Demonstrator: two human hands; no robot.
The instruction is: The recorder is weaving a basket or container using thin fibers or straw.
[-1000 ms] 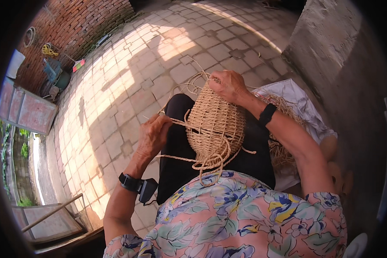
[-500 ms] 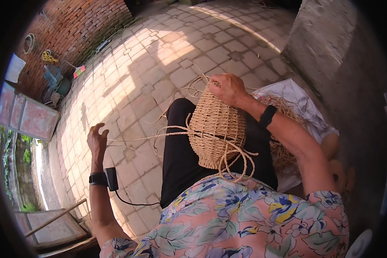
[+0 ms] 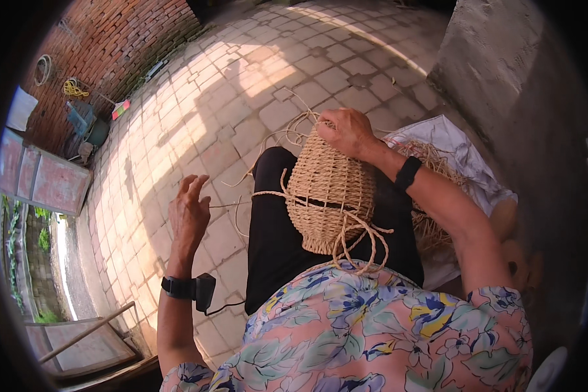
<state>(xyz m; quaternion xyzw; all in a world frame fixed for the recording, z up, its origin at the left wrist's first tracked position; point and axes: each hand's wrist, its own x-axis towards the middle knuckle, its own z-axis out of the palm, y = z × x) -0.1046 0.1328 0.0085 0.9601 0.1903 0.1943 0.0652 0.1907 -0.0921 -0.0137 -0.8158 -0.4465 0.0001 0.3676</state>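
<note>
Woven basket (image 3: pixel 326 173) rests on the person's lap, over black trousers (image 3: pixel 268 251), narrow end toward the torso. Right hand (image 3: pixel 346 132) is closed on the basket's far end. Left hand (image 3: pixel 189 212) is raised well apart from the basket, fingers partly spread; a thin strand (image 3: pixel 228 204) meets it near the thumb, but whether it is pinched cannot be told. A dark gap crosses the weave; cord loops (image 3: pixel 374 256) hang at the near side. Loose fibres (image 3: pixel 431 225) lie on a white sack (image 3: pixel 460 147), right.
</note>
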